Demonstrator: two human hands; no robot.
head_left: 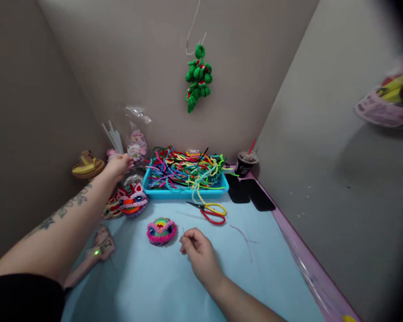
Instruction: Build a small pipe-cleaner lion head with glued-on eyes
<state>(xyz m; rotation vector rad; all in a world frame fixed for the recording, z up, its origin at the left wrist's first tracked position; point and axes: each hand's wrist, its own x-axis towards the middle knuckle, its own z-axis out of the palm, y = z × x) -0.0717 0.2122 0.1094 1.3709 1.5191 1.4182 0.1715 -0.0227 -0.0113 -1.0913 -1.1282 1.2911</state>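
Note:
My left hand (120, 164) reaches to the back left, beside white glue sticks (113, 137) and a clear bag of pink figures (137, 144). Its fingers look drawn together; whatever they hold is hidden. Over the mat, my right hand (198, 251) pinches a thin wire-like strand (183, 230). Just left of that hand lies a small lion-head figure (161, 231) of fuzzy pipe cleaner, with a pink edge and rainbow top. Two more lion heads, one purple and pink (133, 201), sit below my left wrist.
A blue tray (184, 194) heaped with coloured pipe cleaners stands at the back. Red-and-yellow-handled scissors (213, 213) lie before it. Two black phone-like slabs (258, 195) and a drink cup (245, 164) are right. A pink glue gun (102, 246) with a lit green light rests left.

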